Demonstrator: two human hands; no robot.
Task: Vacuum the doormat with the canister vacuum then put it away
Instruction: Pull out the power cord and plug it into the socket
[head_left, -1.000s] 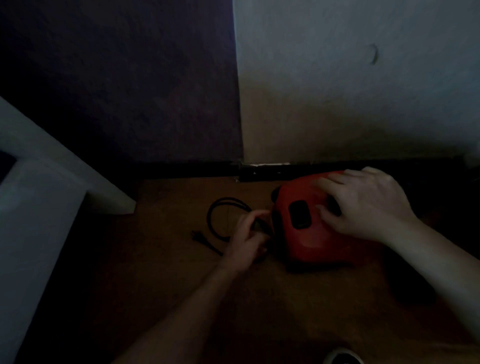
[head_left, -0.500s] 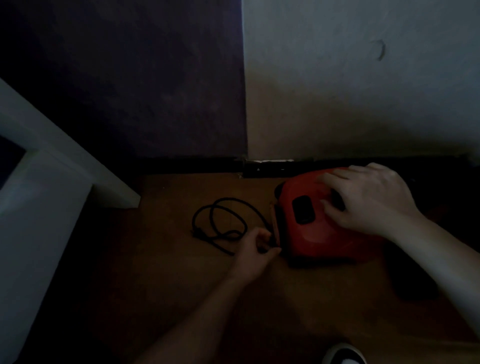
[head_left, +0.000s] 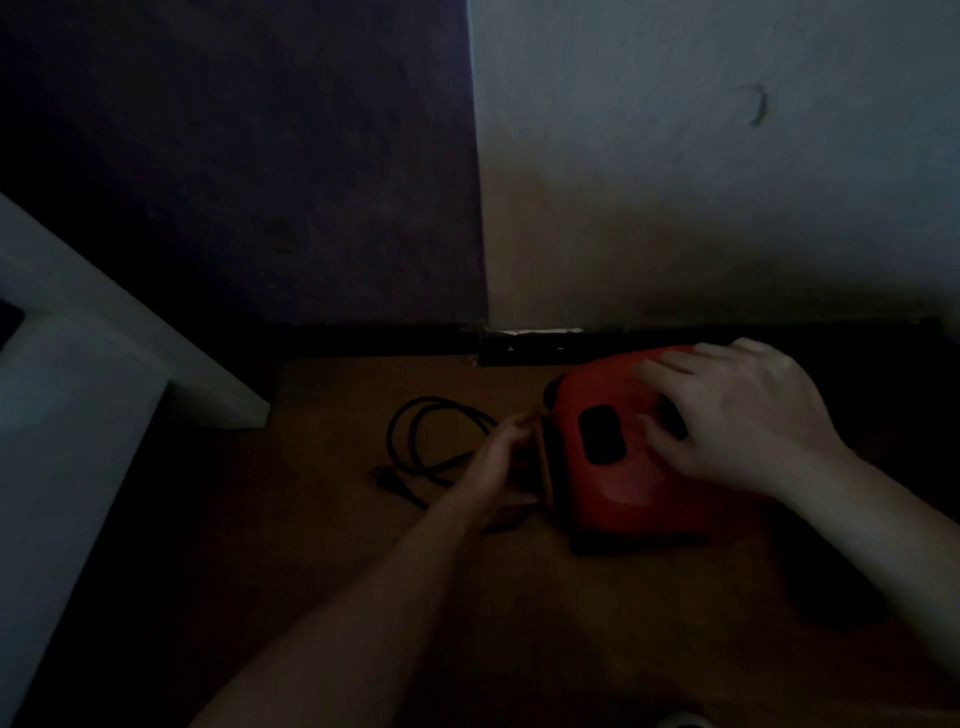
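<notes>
The red canister vacuum (head_left: 623, 488) lies on the wooden floor close to the wall, with a black panel (head_left: 600, 434) on its top. My right hand (head_left: 743, 415) rests on top of it, fingers spread and thumb beside that panel. A black power cord (head_left: 415, 436) lies in loose loops on the floor left of the vacuum, its plug (head_left: 387, 480) at the near end. My left hand (head_left: 501, 462) is at the vacuum's left end with fingers curled, pinching the cord where it meets the body. The scene is very dark. No doormat or hose is visible.
A white piece of furniture (head_left: 78, 374) stands at the left, its corner reaching toward the cord. A dark baseboard (head_left: 363, 340) runs under a dark wall and a pale wall (head_left: 701, 182). A shoe tip (head_left: 680, 721) shows at the bottom edge.
My left hand slid along the cord up to the vacuum's left end. The cord loops look smaller and nearer the vacuum. My right hand stayed on top.
</notes>
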